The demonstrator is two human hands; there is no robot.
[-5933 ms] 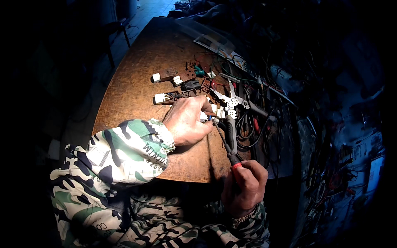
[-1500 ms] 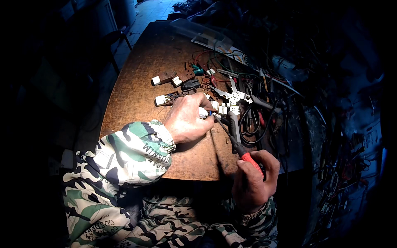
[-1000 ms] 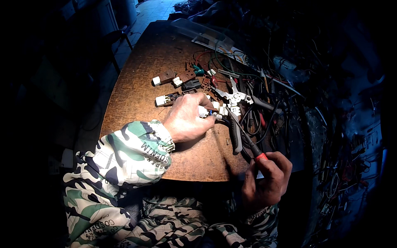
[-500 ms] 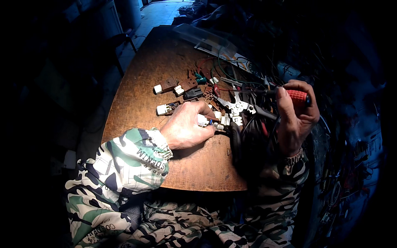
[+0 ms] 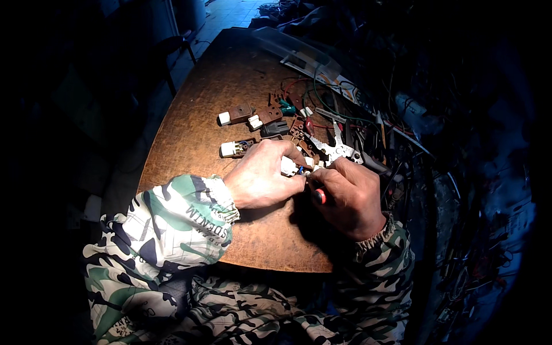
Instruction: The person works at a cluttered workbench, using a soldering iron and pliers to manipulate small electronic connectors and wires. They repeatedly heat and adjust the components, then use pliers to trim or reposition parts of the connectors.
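One left hand (image 5: 261, 175) on my head feed, pinching a small white block (image 5: 288, 167) with a blue bit (image 5: 301, 170) at its right end. Block sits between the two hands, over the bench (image 5: 264, 241), partly covered by fingers. Right hand (image 5: 351, 198) wraps a red handle (image 5: 320, 196), butt end toward me. Its working end is hidden; I cannot tell if it touches the block. Pliers (image 5: 336, 150) lie just beyond the right knuckles, jaws spread. Brown shell (image 5: 245, 147) and dark plug (image 5: 275, 129) lie past the left hand.

Risks, as I judge them: a tip pushed at a slant could skid off and jab the left fingers, which seem close to its line. A loose pinch could let the block twist under pressure and drop small parts into the clutter. A careless knuckle could knock the pliers.
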